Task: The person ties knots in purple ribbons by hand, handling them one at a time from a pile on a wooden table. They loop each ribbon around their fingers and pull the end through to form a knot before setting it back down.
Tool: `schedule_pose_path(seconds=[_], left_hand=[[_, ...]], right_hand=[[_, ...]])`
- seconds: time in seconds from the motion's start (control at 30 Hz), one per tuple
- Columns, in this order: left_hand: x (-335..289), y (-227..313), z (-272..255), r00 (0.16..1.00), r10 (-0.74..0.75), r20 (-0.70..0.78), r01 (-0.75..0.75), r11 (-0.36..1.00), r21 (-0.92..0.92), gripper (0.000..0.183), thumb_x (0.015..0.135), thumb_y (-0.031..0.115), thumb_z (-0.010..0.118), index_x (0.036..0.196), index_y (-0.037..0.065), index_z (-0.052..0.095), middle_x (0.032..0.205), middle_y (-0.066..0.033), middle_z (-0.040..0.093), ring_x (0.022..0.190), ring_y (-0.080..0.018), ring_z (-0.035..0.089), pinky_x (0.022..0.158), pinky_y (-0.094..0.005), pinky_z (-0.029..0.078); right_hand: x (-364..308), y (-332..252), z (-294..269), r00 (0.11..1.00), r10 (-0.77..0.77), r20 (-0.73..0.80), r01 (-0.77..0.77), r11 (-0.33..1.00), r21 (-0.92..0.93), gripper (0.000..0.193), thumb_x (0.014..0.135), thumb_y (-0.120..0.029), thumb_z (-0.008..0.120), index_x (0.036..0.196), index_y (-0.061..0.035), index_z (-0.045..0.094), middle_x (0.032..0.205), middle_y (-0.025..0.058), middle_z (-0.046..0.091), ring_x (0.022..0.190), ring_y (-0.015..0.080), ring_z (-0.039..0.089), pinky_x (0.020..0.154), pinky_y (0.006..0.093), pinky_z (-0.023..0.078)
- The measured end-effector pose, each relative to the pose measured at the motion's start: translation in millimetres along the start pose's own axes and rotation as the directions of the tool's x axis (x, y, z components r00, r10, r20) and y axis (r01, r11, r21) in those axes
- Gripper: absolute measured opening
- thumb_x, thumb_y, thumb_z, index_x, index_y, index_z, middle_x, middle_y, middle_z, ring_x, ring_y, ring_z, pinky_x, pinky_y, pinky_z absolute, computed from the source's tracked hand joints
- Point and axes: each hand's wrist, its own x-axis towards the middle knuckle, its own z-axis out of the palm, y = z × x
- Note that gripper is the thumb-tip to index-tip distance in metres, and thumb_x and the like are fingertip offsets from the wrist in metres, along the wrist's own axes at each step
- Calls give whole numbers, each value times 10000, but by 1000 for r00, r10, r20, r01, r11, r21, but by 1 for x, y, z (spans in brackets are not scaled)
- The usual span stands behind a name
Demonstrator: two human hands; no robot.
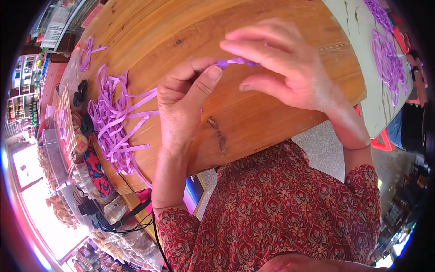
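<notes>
Over the wooden table (281, 95), my left hand (188, 86) pinches a short length of purple ribbon (240, 60) between thumb and bent forefinger. The ribbon looks twisted or folded and sticks out to the right of the fingertips. My right hand (285, 68) hovers just beyond its free end, thumb and fingers apart, a little blurred. Whether the ribbon touches the right fingers is hidden behind them. Left of my left wrist lies a loose heap of purple ribbons (111, 115), some strands running toward that wrist.
A smaller purple ribbon bundle (86, 54) lies at the table's far left. More purple ribbon (389, 63) rests on a pale marbled table (358, 50) at right. Black cables (131, 226), a red-and-blue patterned item (97, 172) and a plastic box (54, 149) crowd the left edge.
</notes>
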Motion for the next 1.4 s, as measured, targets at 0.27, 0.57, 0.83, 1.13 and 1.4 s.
schedule_pose_path(seconds=[0.27,0.57,0.83,1.13,1.4], left_hand=[[-16,5,6,998,-29,-53,34,996,78,124,802,6,678,926,13,671,881,-16,657,788,-68,575,726,-201,461],[-19,17,-17,883,390,262,-455,575,680,113,732,-17,690,839,11,665,743,-50,617,672,-102,587,590,-207,465],[-30,27,-94,905,421,59,-317,576,754,110,765,-53,661,864,-4,654,788,-36,598,720,-87,547,650,-201,446],[-47,32,-128,878,389,-278,-153,780,606,51,848,-7,601,885,0,635,723,-7,568,658,-71,512,610,-189,416],[-66,-12,0,876,-480,51,478,877,41,221,924,159,546,1068,-5,585,820,-67,632,712,-142,613,666,-270,515]], right_hand=[[-7,-2,16,997,39,-62,-20,957,290,265,698,-44,727,955,-46,665,812,54,601,776,223,573,690,318,446],[-25,2,-34,996,-63,64,73,983,-167,197,706,20,678,894,-20,631,801,65,576,776,236,559,689,323,448],[-87,56,-107,938,339,-76,-347,920,-183,141,851,74,547,966,13,602,863,78,577,825,160,563,726,233,436],[-136,79,-130,833,495,-247,-533,839,-114,140,869,42,557,1001,28,603,908,61,597,864,137,572,779,227,442],[-86,37,-104,912,391,-125,-368,914,172,152,877,40,544,1018,32,600,935,67,600,859,116,583,742,226,464]])
